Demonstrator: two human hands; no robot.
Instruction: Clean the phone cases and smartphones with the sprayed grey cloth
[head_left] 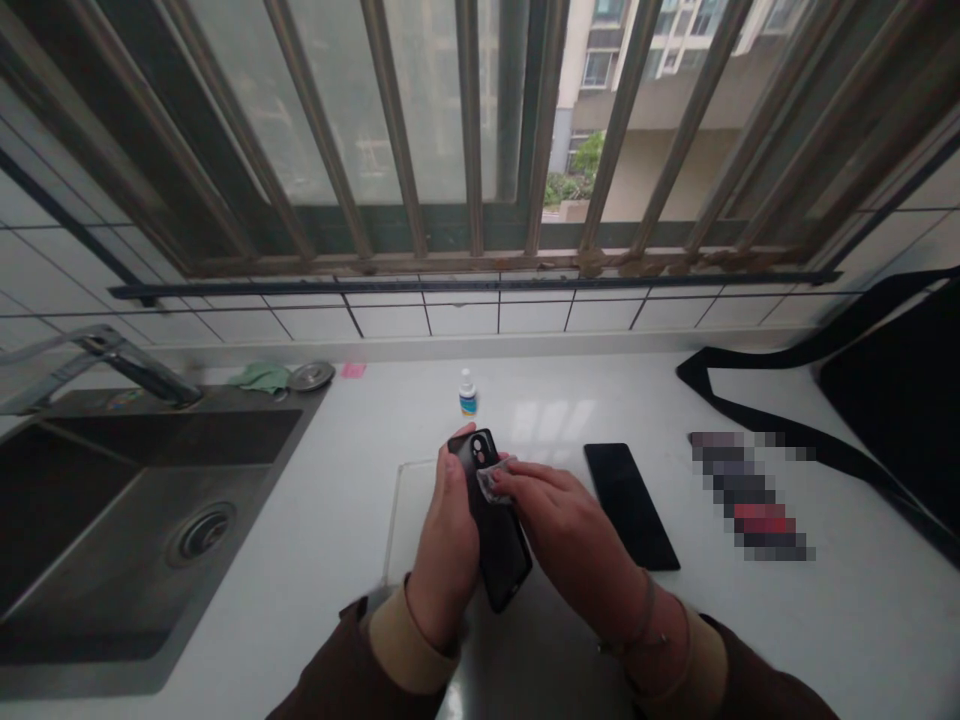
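My left hand (448,525) is closed around a black phone case (501,555), held tilted above the counter with its camera openings at the upper end. Whether a phone sits inside the case I cannot tell. Between the fingertips of my right hand (570,520) is a small, crumpled whitish wipe (493,482), pressed against the case's back just below the camera openings. A black phone (631,505) lies flat on the counter to the right of my right hand. Beyond my hands stands a small white bottle (467,393) with a blue label.
A steel sink (247,520) with a faucet (142,370) takes up the left. Behind it lie a green cloth (261,377), a metal strainer (311,376) and a pink slip (353,370). A pale flat sheet (409,520) and a black strap (780,357) rest on the counter (330,560).
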